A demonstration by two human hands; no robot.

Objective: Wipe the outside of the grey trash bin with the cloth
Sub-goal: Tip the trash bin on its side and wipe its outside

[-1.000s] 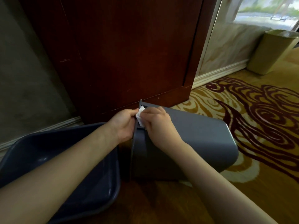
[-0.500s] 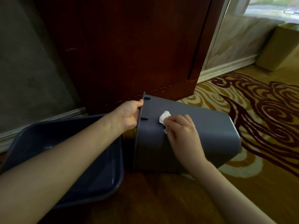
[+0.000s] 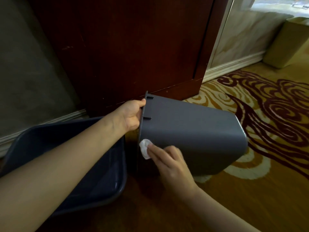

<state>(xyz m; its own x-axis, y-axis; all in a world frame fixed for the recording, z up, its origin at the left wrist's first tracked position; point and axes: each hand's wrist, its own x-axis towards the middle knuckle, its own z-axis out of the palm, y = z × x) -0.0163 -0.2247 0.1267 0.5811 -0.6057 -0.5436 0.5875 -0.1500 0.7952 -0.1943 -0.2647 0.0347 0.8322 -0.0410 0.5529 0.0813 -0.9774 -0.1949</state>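
Grey trash bin (image 3: pixel 192 131) lies on its side on the carpet (image 3: pixel 250 190), mouth toward nine o'clock, base toward three. Left hand (image 3: pixel 132 114) is curled closed around the rim at its ten o'clock edge. Right hand (image 3: pixel 170 163), fingers mostly extended, presses a small white cloth (image 3: pixel 145 149) flat against the bin's near wall, just beside the rim. At eight o'clock sits a dark blue basin (image 3: pixel 107 185), its contents indiscernible.

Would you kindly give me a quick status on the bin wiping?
Left hand gripping rim of grey trash bin, bin on its side. Right hand pressing white cloth on bin's side near rim. Blue tub alongside, not obstructing.
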